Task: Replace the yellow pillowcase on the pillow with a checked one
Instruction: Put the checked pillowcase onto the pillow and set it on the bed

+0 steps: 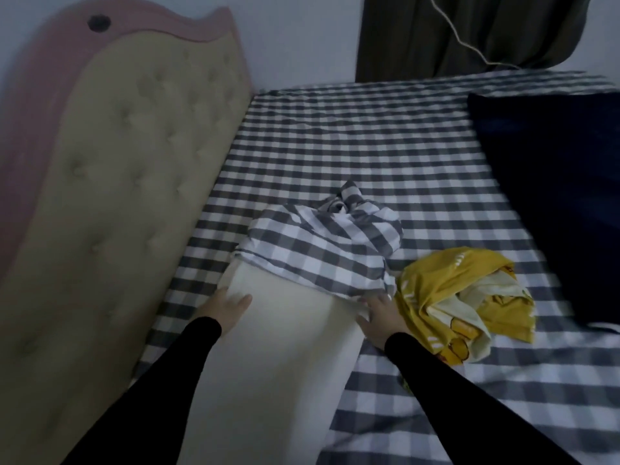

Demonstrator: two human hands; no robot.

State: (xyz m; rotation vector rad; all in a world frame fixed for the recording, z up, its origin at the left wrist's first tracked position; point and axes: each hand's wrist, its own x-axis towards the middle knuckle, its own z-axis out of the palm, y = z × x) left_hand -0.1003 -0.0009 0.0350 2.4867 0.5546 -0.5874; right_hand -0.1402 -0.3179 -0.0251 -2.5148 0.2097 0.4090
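A bare white pillow (278,347) lies lengthwise on the bed, running from the bottom edge toward the middle. A grey-and-white checked pillowcase (322,250) is bunched over its far end, covering only the tip. My left hand (223,308) rests flat on the pillow's left side, just below the case's hem, fingers apart. My right hand (382,318) presses against the pillow's right side, its fingertips at the case's lower corner; whether it grips the cloth I cannot tell. The yellow pillowcase (459,297) lies crumpled on the bed, right of my right hand.
The bed has a grey-checked sheet (352,146). A padded beige headboard (110,182) with pink trim stands along the left. A dark blue blanket (557,196) lies at the right. A dark curtain (469,31) with a white cord hangs behind.
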